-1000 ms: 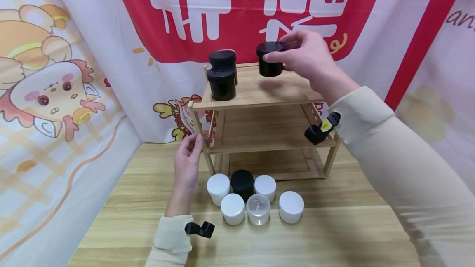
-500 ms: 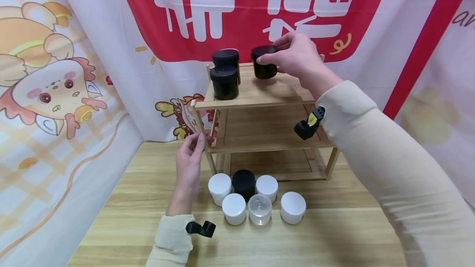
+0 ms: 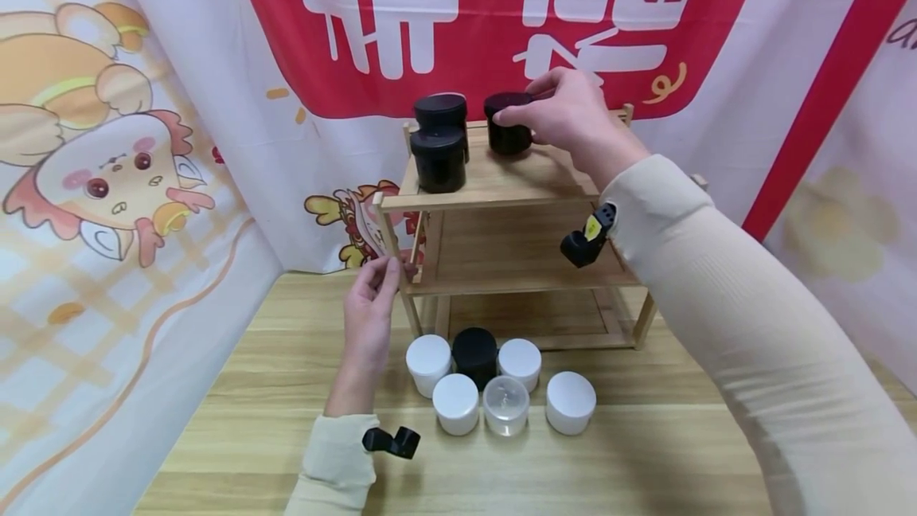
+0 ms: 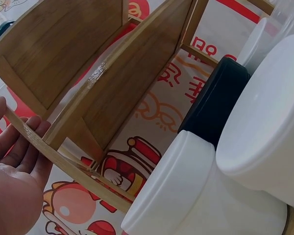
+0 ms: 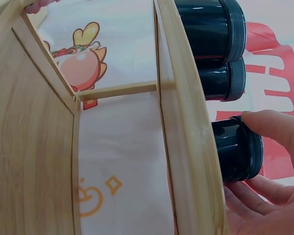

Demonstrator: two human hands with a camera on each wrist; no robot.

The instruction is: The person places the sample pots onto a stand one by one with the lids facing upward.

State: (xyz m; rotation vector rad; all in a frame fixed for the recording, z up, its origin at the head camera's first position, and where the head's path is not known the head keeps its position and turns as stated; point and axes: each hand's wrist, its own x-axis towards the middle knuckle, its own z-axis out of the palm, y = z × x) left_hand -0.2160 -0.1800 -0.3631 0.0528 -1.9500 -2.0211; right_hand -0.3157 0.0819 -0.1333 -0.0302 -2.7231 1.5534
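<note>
My right hand (image 3: 573, 114) grips a black lidded jar (image 3: 507, 138) at the back middle of the wooden rack's top shelf. Thumb and fingers lie on either side of it in the right wrist view, where the same jar (image 5: 232, 149) appears at the shelf's edge. Two more black jars, the front one (image 3: 438, 166) and the rear one (image 3: 440, 104), stand at the top shelf's left end. Lower down, my left hand (image 3: 368, 309) holds the left front post of the rack (image 3: 387, 233). In the left wrist view its thumb and fingers lie around that post (image 4: 27, 131).
In front of the rack on the wooden table (image 3: 645, 452) stand several white-lidded jars, one (image 3: 571, 403) apart at the right. Among them are a black jar (image 3: 475, 357) and a clear one (image 3: 506, 404). A printed cloth (image 3: 487, 6) hangs behind the rack.
My right hand has moved left and lowered the black jar from above the top shelf down to its surface. My left hand stays at the post; the head view has shifted slightly.
</note>
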